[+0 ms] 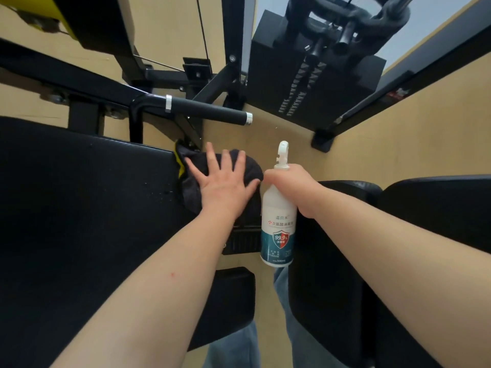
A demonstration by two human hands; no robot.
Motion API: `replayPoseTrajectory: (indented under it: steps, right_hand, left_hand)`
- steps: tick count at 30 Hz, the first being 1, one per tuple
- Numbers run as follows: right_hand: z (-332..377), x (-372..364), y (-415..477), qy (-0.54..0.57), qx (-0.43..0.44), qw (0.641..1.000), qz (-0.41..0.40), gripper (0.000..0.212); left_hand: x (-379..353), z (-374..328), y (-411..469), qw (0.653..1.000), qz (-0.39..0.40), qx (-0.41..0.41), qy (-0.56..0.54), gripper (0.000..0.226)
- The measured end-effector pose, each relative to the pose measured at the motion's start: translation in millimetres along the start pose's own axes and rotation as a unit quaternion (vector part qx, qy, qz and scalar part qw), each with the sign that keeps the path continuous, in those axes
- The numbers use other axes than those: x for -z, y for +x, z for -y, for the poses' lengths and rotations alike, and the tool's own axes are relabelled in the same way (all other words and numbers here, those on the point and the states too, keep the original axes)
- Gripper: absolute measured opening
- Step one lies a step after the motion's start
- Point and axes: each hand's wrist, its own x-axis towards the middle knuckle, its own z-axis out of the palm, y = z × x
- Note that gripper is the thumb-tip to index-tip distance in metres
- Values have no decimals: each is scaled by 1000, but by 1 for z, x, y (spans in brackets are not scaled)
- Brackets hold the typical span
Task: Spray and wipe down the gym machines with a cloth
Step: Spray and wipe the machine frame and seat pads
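— What's the biggest thing from where you stand?

— The black seat pad (79, 221) on the person's left; it fills that whole side. Beyond it stands the weight stack (313, 86), black plates against the pale wood-coloured floor (398, 160). A second black pad (438, 221) sits on the right, partly behind the right forearm.

— And the frame between them?

— A black steel frame (53, 75) runs across the top, with a padded handle bar (207, 111) sticking out over the floor, a silver ring at each end of its grip.

— Where's the spray?

— The spray bottle (278, 224) hangs upright between the two pads. It is white with a blue and red label, nozzle at the top. The right hand (295, 184) is wrapped round its neck, fingers curled tight on it.

— The cloth?

— The dark cloth (251, 168) lies on the near corner of the seat pad, draped over its edge, with a bit of yellow showing at its left side. The left hand (223, 184) lies flat on it, fingers straight and spread, pressing it down rather than gripping.

— Anything smaller?

— A few droplets (159, 192) glint on the pad, just left of the cloth.
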Motion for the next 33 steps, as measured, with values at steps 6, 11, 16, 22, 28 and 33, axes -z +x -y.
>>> replayPoseTrajectory:
  steps: [6, 11, 16, 22, 28, 33]
  right_hand:
    - [13, 6, -10, -28, 0, 1000, 8, 33]
    - [16, -1, -16, -41, -4, 999, 18, 28]
    - [9, -11, -16, -15, -26, 999, 19, 57]
    - [-7, -22, -14, 104, -82, 991, 25, 45]
    - [-10, -29, -21, 26, -80, 991, 106, 50]
    - [-5, -45, -28, -28, -51, 991, 117, 40]
  left_hand:
    - [-11, 13, -42, 999, 16, 32, -7, 77]
    - [-32, 9, -83, 997, 77, -13, 26, 84]
    - [-28, 6, -65, 997, 65, -34, 30, 85]
    - [-5, 3, -5, 995, 39, -78, 37, 71]
    - [-10, 19, -22, 998, -9, -54, 26, 76]
    - [-19, 59, -80, 998, 17, 53, 5, 88]
